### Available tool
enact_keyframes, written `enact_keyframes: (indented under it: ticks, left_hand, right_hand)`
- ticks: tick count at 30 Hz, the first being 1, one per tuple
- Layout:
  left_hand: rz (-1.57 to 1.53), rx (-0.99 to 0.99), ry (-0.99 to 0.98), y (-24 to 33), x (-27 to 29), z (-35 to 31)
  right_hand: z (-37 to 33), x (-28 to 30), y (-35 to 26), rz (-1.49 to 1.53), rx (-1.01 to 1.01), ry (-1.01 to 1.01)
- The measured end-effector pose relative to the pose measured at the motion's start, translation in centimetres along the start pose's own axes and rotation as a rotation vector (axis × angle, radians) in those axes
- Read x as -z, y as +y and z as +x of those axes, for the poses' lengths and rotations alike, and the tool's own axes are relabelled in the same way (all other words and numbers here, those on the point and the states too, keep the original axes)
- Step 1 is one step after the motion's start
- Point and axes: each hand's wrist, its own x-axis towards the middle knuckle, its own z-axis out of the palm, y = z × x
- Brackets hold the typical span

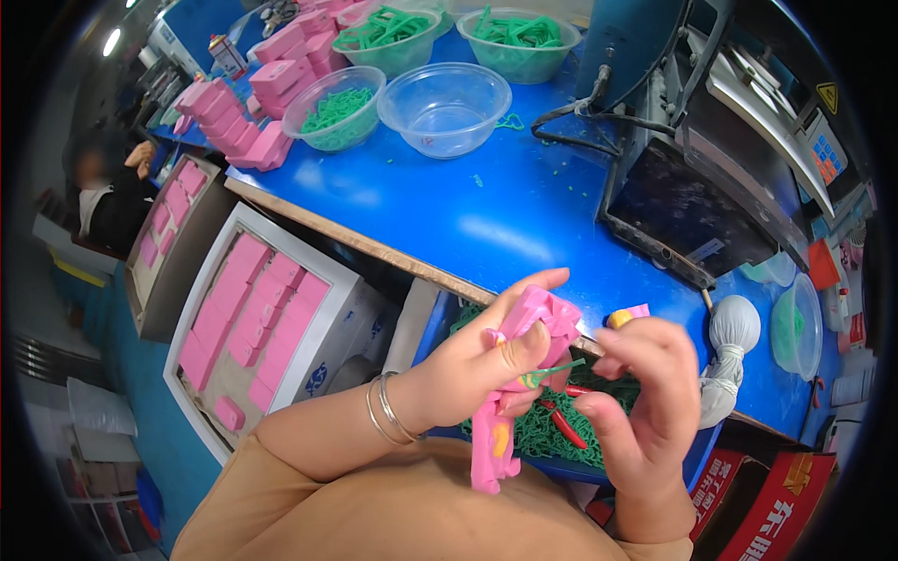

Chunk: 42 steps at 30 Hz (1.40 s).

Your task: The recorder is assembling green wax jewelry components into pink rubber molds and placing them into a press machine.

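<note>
Item 1: pink moulded piece, in L hand, in front of wearer's torso. L thumb & fingers closed round it. Lower pink length w/ yellow oval hangs below same hand; whether 1 pc or 2, can't tell, fingers cover the join.
R hand: half open, thumb & fingers curled and apart, no hold visible; near thin green strip poking out by L fingers.
Pink-and-yellow pc, qty 1: just beyond R fingers, partly hidden; can't tell if touching.
Bangles, silver, qty 2: L wrist.

Containers:
- Clear bowls, qty 4, far side of blue table: 2 rear w/ green strips, 1 front L w/ small green bits, 1 front ctr, see-through to base.
- Blue tray, qty 1, below hands: green scraps + red-handled tool, type unclear, part hidden.
- Boxes, qty 2, at L: white-rimmed & brown, both w/ pink blocks in rows.

Misc.: pink block stacks, far L, overlapping, no exact ct. White wrapped bundle, qty 1, R. Machine, far R, cut off by fisheye rim. Co-worker, qty 1, far L, dim.
</note>
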Motion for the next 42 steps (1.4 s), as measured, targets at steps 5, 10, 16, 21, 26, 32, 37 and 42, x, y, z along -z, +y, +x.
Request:
enact_keyframes:
  ticks: [5,10,16,21,26,32,37,42]
  left_hand:
    - [0.016,-0.002,-0.038,-0.5,-0.4,0.2]
    - [0.063,0.014,-0.02,-0.6,-0.5,0.4]
    - [0.049,-0.02,0.002,-0.1,-0.8,0.3]
    - [0.019,-0.006,-0.014,0.0,-0.9,0.2]
    - [-0.136,0.076,-0.068,0.3,-0.5,0.1]
    - [-0.14,0.032,0.0,0.5,-0.5,0.1]
    - [-0.149,0.054,-0.012,0.3,-0.9,0.0]
    - [0.057,-0.142,0.027,0.2,-1.4,0.3]
  right_hand:
    - [0.3,-0.6,0.6,-0.117,0.148,-0.164]
    - [0.0,-1.2,0.8,-0.171,0.128,-0.118]
    - [-0.6,-1.6,1.0,-0.005,0.002,-0.018]
    - [-1.3,-2.1,1.2,0.003,-0.014,0.027]
    - [-2.3,-2.6,1.7,0.062,-0.046,0.12]
    - [-2.1,-2.9,0.9,0.273,-0.287,0.226]
    - [-1.4,-1.4,1.7,-0.046,0.071,-0.006]
    - [-1.3,-0.9,0.5,-0.088,0.152,0.026]
